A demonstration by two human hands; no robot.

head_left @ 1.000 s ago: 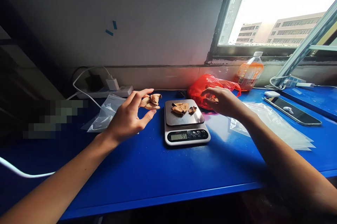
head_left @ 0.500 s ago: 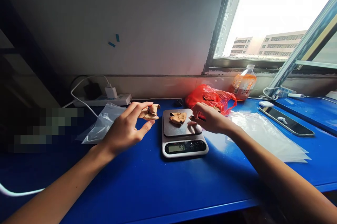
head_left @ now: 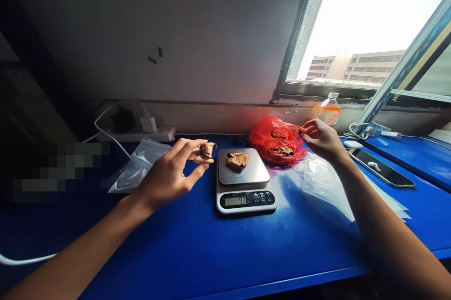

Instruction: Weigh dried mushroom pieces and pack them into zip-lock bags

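Note:
My left hand (head_left: 176,166), left of the scale, grips pale, curled dried citrus peel (head_left: 207,151) between thumb and fingers. A brown piece of dried peel (head_left: 238,161) rests on the metal plate of a white kitchen scale (head_left: 221,201); its display appears to read 9.3. Behind the scale to the right sits a red plastic bag (head_left: 260,138) with more brown peel (head_left: 282,150) inside. My right hand (head_left: 322,138) pinches the right edge of this bag with closed fingers.
Clear plastic bags (head_left: 327,187) lie to the right, another clear bag (head_left: 137,168) to the left. A phone (head_left: 391,173) with a white earbud on it, an orange drink bottle (head_left: 327,111) and a power strip (head_left: 162,134) are on the blue table (head_left: 211,253).
My right hand has moved away from the scale's right edge, rightward and up to the red bag's edge. The left hand still holds its peel in nearly the same place.

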